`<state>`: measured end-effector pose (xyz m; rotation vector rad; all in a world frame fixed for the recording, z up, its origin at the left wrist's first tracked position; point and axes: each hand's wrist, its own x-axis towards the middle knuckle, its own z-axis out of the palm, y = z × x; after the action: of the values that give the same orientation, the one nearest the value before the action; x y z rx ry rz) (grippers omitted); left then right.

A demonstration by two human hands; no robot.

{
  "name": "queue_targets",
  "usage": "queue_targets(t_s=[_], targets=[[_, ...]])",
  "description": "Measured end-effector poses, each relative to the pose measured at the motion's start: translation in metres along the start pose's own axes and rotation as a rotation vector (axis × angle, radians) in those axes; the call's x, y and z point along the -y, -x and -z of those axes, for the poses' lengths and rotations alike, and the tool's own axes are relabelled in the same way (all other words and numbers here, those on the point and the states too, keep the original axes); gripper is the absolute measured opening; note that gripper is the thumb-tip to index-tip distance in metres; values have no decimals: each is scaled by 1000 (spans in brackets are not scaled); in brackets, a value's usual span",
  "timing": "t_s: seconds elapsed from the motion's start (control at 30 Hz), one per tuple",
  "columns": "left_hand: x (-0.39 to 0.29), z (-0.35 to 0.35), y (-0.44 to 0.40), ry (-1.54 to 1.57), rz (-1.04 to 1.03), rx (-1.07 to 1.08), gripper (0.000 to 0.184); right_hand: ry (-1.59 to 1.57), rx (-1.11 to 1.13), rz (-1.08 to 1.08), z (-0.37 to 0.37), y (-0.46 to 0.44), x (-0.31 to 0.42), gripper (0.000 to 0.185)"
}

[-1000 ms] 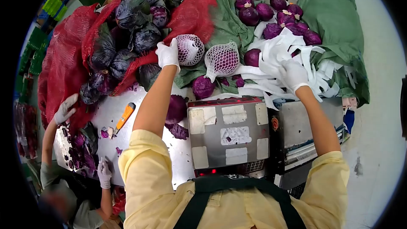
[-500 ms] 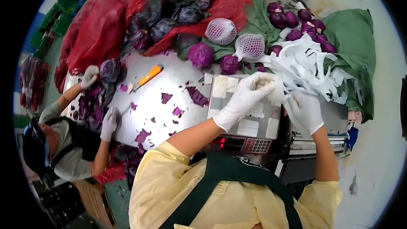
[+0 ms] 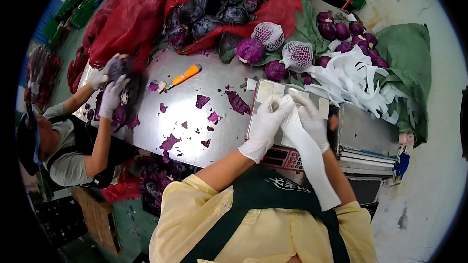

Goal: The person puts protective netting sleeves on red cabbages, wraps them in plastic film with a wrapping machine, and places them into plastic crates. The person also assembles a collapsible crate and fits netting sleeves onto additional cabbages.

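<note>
A white net sleeve (image 3: 312,165) hangs from between my two gloved hands above the scale (image 3: 263,90), its loose end draping toward my apron. My left hand (image 3: 263,129) pinches the top of the sleeve. Close beside it, my right hand (image 3: 314,122) is closed at the same top end, partly hidden behind the sleeve. More white net sleeves (image 3: 348,78) lie in a loose heap beyond my right hand. Past the scale are two cabbages in white netting, one (image 3: 297,56) nearer than the other (image 3: 268,36), and bare red cabbages (image 3: 251,51).
Trimmed red cabbages (image 3: 343,31) lie by a green sack (image 3: 404,63) at the back right. Red mesh sacks (image 3: 126,19) hold darker cabbages. An orange utility knife (image 3: 185,75) and leaf scraps (image 3: 239,102) lie on the metal table (image 3: 146,141). At left a co-worker (image 3: 73,141) handles a cabbage.
My hands have come closer together and nearer me, and a sleeve now hangs stretched from them. The co-worker on the left has brought both hands to a cabbage.
</note>
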<state>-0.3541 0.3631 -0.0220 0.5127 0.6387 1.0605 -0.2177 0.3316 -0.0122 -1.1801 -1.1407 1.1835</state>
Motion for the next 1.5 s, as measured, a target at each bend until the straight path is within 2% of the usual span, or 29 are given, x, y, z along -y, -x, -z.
queue_targets(t_s=[0.03, 0.1, 0.2, 0.33, 0.37, 0.47, 0.53, 0.6, 0.67, 0.73, 0.77, 0.8, 0.87, 0.9, 0.93, 0.97, 1.0, 1.03, 1.07, 1.1, 1.13, 1.2, 1.23, 1.27, 1.33, 1.37, 1.4, 1.47, 1.5], targets=[[2, 2, 0, -135, -87, -51, 16, 5, 0, 3, -13, -1, -3, 32], [5, 13, -3, -308, -179, -113, 20, -486, -37, -162, -38, 0, -9, 35], [3, 19, -5, -161, -217, -49, 21, -562, -83, -204, -55, -5, -10, 35], [2, 26, -12, -307, -305, -54, 18, -344, -105, -84, -52, -25, -34, 34], [4, 28, -16, -305, -303, -47, 18, -482, -105, -109, -54, -29, -33, 34], [7, 40, -33, -302, -232, -172, 10, -426, -142, -165, -64, -38, -28, 35], [2, 44, -41, -406, -203, -200, 6, -581, -183, -230, -68, -46, -41, 33], [-14, 41, -51, -1101, -896, -360, 11, -509, -204, -219, -71, -56, -46, 31], [-7, 57, -61, -1139, -926, -367, 12, -523, -229, -242, -67, -65, -54, 23], [-1, 74, -68, -338, -534, -224, 18, -291, -125, -271, -57, -77, -74, 19], [-12, 81, -71, -384, -412, -278, 23, -132, -194, -205, -62, -89, -77, 24], [-28, 78, -76, -387, -410, -284, 23, -135, -190, -210, -62, -103, -70, 24], [-55, 73, -87, 176, 92, 44, 20, -405, -150, -375, -50, -132, -45, 27], [-58, 76, -93, 53, 196, 62, 20, -539, -128, -459, -41, -148, -33, 28], [-56, 86, -101, 54, 191, 53, 20, -673, -106, -539, -29, -166, -27, 29], [-46, 103, -112, -131, 166, -20, 19, -420, 80, -444, -5, -185, -67, 27], [-37, 118, -123, -314, 143, -93, 17, 272, 324, -188, 2, -201, -76, 33], [-32, 125, -141, -146, 26, -286, 13, 527, 447, -166, 8, -214, -83, 37], [-15, 154, -172, -149, -87, -472, 14, 783, 569, -140, 11, -228, -88, 43], [-11, 162, -191, -76, -84, -540, 21, 1113, 532, -174, -2, -248, -78, 43], [-9, 168, -208, -2, -84, -601, 28, 1157, 355, -178, -8, -268, -89, 36], [2, 181, -246, -118, -8, -710, 47, 1302, 139, 10, -28, -295, -85, 35], [6, 185, -255, -251, 39, -688, 63, 1399, 191, 10, -29, -313, -110, 37], [-3, 178, -252, -459, 13, -533, 70, 1500, 238, 3, -28, -326, -141, 39], [15, 191, -278, -238, 9, -475, 71, 1010, -133, -202, -48, -323, -155, 42], [1, 176, -270, -237, 39, -474, 67, 997, -139, -180, -47, -322, -165, 44], [-3, 175, -268, -235, -24, -392, 64, 983, -143, -155, -47, -317, -158, 45], [-9, 168, -267, -278, -192, -475, 65, 852, -257, -163, -54, -284, -131, 42], [-27, 148, -255, -147, -219, -412, 60, 826, -294, -146, -59, -266, -119, 40]])
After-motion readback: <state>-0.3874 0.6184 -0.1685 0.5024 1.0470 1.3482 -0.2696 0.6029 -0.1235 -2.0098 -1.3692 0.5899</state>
